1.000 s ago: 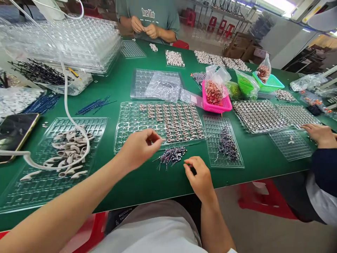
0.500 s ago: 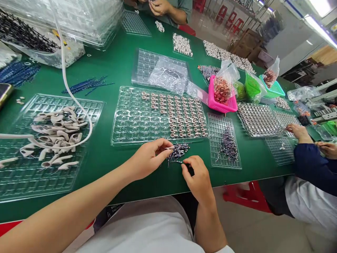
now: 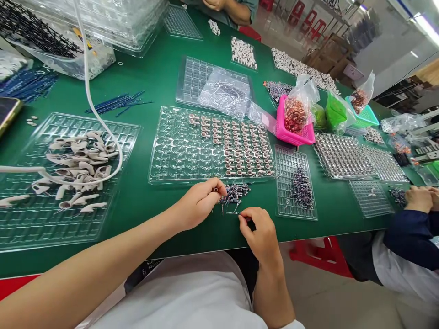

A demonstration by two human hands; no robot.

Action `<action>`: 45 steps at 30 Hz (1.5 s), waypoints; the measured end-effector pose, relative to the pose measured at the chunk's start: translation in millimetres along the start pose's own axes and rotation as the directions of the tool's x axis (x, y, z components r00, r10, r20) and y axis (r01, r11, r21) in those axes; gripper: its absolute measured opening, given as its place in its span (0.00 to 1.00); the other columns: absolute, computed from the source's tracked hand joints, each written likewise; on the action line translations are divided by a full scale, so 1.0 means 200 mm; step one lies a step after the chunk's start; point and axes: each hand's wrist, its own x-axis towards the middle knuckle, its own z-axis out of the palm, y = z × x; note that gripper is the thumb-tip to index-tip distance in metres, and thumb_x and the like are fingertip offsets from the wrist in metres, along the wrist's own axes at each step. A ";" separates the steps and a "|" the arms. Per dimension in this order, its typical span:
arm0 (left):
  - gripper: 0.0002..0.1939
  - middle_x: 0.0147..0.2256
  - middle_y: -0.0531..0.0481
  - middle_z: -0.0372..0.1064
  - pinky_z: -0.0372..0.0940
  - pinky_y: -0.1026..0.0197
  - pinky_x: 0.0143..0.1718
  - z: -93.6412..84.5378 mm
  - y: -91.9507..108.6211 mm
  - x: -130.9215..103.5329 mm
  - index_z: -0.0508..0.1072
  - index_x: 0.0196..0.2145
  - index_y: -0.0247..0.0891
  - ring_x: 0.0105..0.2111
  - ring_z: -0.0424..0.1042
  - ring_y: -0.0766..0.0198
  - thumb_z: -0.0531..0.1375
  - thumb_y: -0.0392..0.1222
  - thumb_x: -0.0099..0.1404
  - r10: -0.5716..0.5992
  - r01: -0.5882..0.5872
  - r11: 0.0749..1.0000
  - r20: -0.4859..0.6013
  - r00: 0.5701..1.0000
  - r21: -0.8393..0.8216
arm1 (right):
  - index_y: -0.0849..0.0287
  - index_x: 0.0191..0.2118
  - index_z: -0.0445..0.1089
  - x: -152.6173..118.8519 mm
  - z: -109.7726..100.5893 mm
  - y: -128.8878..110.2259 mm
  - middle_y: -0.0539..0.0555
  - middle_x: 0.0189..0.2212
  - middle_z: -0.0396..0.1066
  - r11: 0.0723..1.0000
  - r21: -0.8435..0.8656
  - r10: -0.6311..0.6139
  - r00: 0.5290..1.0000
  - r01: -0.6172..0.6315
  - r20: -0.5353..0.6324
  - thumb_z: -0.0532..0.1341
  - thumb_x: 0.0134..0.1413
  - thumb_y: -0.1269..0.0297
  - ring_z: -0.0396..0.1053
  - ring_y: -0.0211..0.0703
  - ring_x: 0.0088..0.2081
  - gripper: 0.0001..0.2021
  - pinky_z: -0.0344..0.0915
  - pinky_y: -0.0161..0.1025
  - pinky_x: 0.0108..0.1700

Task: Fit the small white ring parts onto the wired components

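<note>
My left hand (image 3: 200, 204) is closed in a pinch on a small earbud housing (image 3: 216, 189), its round open end showing at the fingertips. My right hand (image 3: 259, 230) pinches a small dark component with thin wire leads (image 3: 233, 213); its body is mostly covered by the fingers. Just beyond both hands, a pile of similar dark wired components (image 3: 236, 193) lies on the green table. Behind the pile sits a clear plastic tray (image 3: 185, 157), its right part filled with rows of beige earbud housings (image 3: 243, 148).
A tray (image 3: 128, 137) of larger pale shells (image 3: 82, 169) lies left, crossed by a white cable (image 3: 89, 103). Right stand another tray of wired components (image 3: 302, 187) and a pink basket (image 3: 297, 137). A co-worker's hands (image 3: 420, 198) are at far right; another person's arm (image 3: 236, 11) is across the table.
The housing in my left hand has turned so its round opening now shows. My right hand has shifted slightly. The view has moved a little, and the right co-worker's hands have come together.
</note>
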 end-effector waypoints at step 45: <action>0.13 0.24 0.55 0.59 0.52 0.65 0.27 0.03 0.05 -0.03 0.71 0.30 0.36 0.25 0.55 0.67 0.59 0.49 0.63 -0.145 0.162 0.986 0.278 0.950 -0.040 | 0.55 0.39 0.71 -0.01 0.09 -0.08 0.51 0.31 0.71 0.872 0.484 0.166 0.974 -0.072 -0.154 0.60 0.60 0.69 0.68 0.38 0.32 0.04 0.65 0.37 0.33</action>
